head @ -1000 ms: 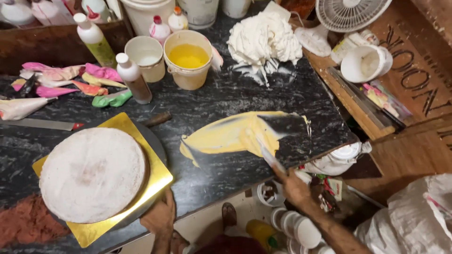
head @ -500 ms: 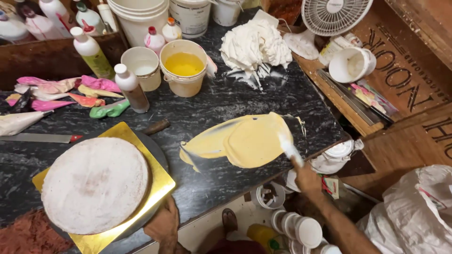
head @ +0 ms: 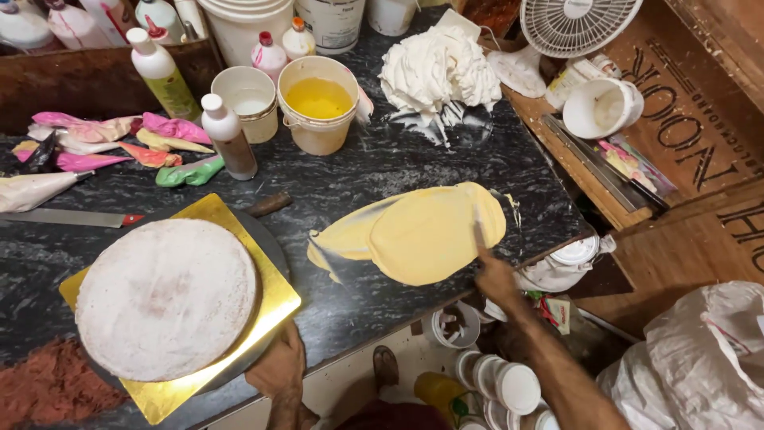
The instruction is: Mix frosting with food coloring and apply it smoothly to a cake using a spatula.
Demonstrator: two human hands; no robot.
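A smooth, flattened patch of pale yellow cream [head: 422,232] lies spread on the dark marbled stone table [head: 374,171], near its front right edge. The right hand [head: 495,277] is at the patch's right rim, its fingers clenched around the handle of a narrow flat-bladed spatula [head: 479,232] whose blade rests on the cream. To the left, the left hand [head: 280,368] grips the front edge of a square gold cake board [head: 274,301], its fingers curled under the rim; the board carries a round, white-dusted cake layer [head: 165,298] and sits on a dark round turntable [head: 269,239]. Just behind the board lie a short brown wooden handle [head: 269,205] and a long knife with a red-tipped handle [head: 68,217]. Farther back stand a cream plastic bucket of yellow liquid [head: 318,103], a smaller cream tub with white contents [head: 245,102] and a brown squeeze bottle with a white cap [head: 228,137]. Pink, yellow and green piping bags [head: 135,143] lie in a heap at the left. A big mound of white whipped cream [head: 438,72] sits on the table behind the yellow patch, and a white fan [head: 577,24] stands at the top right. A patch of reddish-brown crumbs [head: 44,386] lies at the front left corner.
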